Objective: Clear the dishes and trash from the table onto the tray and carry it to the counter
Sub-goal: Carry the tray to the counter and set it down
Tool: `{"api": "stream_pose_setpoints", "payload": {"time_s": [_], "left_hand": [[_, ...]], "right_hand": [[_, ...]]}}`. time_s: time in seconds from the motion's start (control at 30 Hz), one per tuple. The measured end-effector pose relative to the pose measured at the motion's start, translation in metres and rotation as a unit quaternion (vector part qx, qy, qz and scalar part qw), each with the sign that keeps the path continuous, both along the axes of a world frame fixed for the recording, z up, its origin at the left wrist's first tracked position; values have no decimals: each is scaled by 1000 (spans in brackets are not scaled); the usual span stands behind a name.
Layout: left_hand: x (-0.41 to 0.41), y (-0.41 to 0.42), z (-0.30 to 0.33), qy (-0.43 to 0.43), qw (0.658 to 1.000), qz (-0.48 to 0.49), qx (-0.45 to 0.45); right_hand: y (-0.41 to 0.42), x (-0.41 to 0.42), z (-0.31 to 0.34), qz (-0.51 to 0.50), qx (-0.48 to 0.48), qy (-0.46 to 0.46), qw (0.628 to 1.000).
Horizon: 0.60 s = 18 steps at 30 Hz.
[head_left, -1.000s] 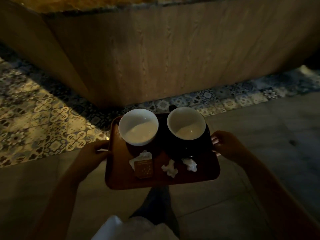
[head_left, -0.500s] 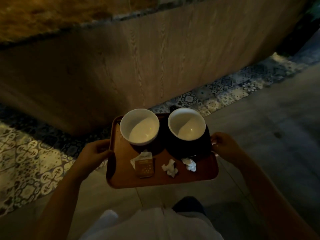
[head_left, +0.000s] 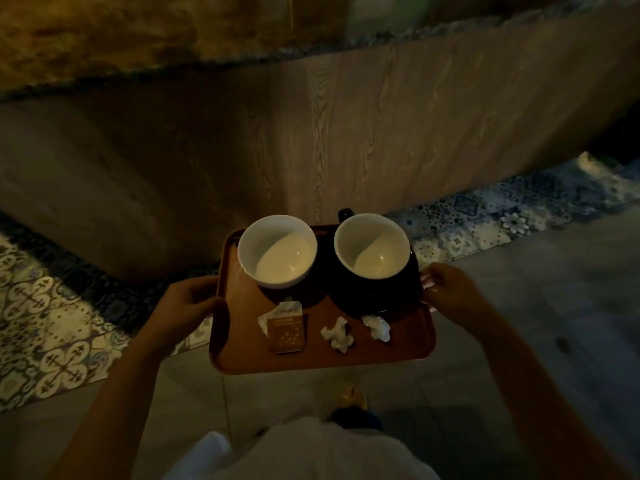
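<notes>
I carry a brown tray [head_left: 398,344] level in front of me. My left hand [head_left: 185,304] grips its left rim and my right hand [head_left: 446,289] grips its right rim. On the tray's far half stand a white cup [head_left: 277,256] at the left and a second cup [head_left: 372,245], white inside and dark outside, on a dark saucer [head_left: 405,289] at the right. On the near half lie a small brown packet [head_left: 287,332] over a scrap of white paper, and two crumpled white napkins [head_left: 337,336], [head_left: 377,327].
Straight ahead rises the wood-panelled front of a counter [head_left: 346,133], with its stone top [head_left: 104,39] above. Patterned floor tiles [head_left: 45,323] run along its base at left and right. Plain grey floor [head_left: 554,323] lies under me.
The counter front has come closer and swung round in view as I walk; more of its top shows. Both hands keep the same hold on the tray, and nothing on it has shifted.
</notes>
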<state>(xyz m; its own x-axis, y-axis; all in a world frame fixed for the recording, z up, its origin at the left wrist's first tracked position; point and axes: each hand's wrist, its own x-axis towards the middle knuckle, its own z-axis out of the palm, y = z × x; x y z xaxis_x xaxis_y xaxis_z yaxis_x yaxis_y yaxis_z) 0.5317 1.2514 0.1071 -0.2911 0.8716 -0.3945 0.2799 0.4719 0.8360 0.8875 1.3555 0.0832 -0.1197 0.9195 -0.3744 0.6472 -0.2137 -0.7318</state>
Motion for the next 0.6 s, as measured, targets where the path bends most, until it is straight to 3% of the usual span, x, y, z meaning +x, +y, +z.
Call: {"api": "stream_pose_setpoints", "payload": {"time_s": [0.27,0.6], "left_hand": [[53,83,1,18,999,34,-1],[60,221,-11,50,998,36,-8]], "right_hand": [[121,41,13,77,5,-35,996],[259,51,2,83,25,-55,995]]}}
